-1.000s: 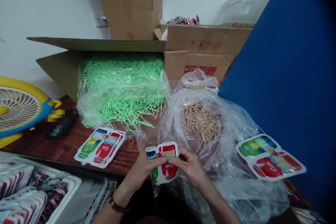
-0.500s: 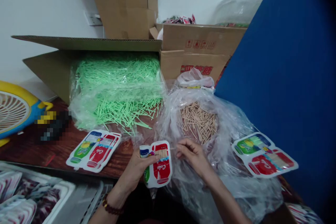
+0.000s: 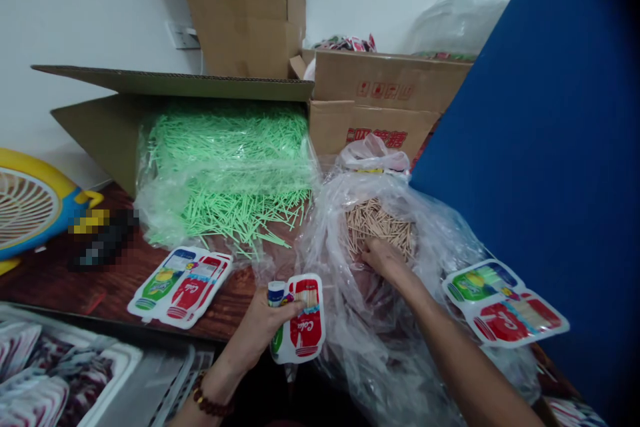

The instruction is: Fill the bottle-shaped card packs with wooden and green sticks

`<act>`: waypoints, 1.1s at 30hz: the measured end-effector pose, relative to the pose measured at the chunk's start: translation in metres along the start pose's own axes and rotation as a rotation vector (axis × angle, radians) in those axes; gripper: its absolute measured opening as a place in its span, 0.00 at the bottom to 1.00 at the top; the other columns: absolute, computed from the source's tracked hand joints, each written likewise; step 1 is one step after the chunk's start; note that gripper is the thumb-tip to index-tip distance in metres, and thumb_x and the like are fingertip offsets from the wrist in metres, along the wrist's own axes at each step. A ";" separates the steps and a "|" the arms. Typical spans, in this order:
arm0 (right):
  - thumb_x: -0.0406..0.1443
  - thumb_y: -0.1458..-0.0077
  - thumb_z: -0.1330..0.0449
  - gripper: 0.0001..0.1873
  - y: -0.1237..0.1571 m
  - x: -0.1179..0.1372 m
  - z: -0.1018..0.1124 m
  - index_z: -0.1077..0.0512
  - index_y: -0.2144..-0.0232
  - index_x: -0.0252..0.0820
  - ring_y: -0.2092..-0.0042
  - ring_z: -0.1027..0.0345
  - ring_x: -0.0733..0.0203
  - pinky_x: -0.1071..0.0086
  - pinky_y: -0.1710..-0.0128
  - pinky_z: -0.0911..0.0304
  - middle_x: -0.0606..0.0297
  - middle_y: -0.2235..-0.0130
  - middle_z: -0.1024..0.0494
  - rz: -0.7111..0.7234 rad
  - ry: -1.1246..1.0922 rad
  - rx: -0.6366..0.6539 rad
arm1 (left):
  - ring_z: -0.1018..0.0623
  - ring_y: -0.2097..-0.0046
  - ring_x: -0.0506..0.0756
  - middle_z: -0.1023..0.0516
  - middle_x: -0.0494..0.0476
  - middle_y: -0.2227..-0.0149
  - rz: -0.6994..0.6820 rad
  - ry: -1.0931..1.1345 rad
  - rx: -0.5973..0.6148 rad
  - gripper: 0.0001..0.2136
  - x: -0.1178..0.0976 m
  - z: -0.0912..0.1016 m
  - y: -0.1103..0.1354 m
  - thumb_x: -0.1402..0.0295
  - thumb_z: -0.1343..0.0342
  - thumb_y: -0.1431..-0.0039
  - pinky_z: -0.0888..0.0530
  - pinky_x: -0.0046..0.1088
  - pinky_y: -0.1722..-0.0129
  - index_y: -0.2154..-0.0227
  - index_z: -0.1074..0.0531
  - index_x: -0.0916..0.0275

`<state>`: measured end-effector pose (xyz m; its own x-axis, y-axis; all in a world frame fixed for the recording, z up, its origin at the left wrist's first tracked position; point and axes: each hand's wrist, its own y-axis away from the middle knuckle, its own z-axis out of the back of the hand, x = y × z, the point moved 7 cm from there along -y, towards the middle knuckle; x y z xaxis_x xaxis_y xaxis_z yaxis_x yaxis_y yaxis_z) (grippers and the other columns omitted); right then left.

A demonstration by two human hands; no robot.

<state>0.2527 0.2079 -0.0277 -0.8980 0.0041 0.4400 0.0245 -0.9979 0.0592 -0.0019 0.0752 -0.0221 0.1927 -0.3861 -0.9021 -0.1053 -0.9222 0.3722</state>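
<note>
My left hand [image 3: 257, 328] grips a bottle-shaped printed pouch [image 3: 300, 320] with a red cola panel and some tan sticks in its top window. My right hand [image 3: 383, 258] reaches into a clear plastic bag [image 3: 440, 233] and rests on the pile of tan wooden sticks [image 3: 380, 223]; its fingers curl down among them, and what they hold is hidden. Green plastic sticks [image 3: 225, 167] spill from a bag in the open carton on the left.
A stack of the same pouches [image 3: 183, 283] lies on the wooden table, with another filled stack [image 3: 505, 307] at the right. Cardboard boxes [image 3: 385, 97] stand behind, a blue board [image 3: 540, 147] on the right, a yellow fan [image 3: 30, 210] at left, trays of pouches [image 3: 55, 373] below.
My right hand left the pouch and moved up and right into the bag of wooden sticks. The left hand keeps holding the pouch in nearly the same place.
</note>
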 end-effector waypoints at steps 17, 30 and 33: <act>0.34 0.46 0.40 0.12 0.089 0.130 0.035 0.34 0.58 0.48 0.73 0.35 0.69 0.75 0.74 0.42 0.73 0.72 0.28 0.321 -1.291 0.001 | 0.26 0.72 0.53 0.21 0.54 0.74 -0.085 -0.209 0.219 0.12 -0.023 -0.026 0.020 0.62 0.36 0.51 0.30 0.25 0.70 0.69 0.20 0.68; 0.37 0.43 0.41 0.04 0.105 0.122 0.023 0.26 0.68 0.44 0.63 0.31 0.62 0.69 0.60 0.38 0.66 0.66 0.25 0.455 -0.910 0.061 | 0.23 0.64 0.55 0.19 0.56 0.64 -0.092 -0.082 0.209 0.10 -0.027 -0.027 0.020 0.67 0.36 0.51 0.28 0.28 0.61 0.65 0.21 0.66; 0.37 0.39 0.46 0.10 0.111 0.125 0.028 0.24 0.66 0.45 0.53 0.33 0.58 0.64 0.51 0.40 0.62 0.58 0.25 0.609 -0.850 0.114 | 0.23 0.65 0.55 0.19 0.55 0.67 -0.066 -0.068 0.216 0.09 -0.025 -0.028 0.019 0.66 0.36 0.51 0.28 0.28 0.61 0.67 0.21 0.66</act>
<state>0.1554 0.0991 0.0594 -0.1173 -0.4086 0.9051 0.4491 -0.8347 -0.3187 0.0186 0.0670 0.0138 0.1407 -0.3160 -0.9383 -0.3020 -0.9162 0.2633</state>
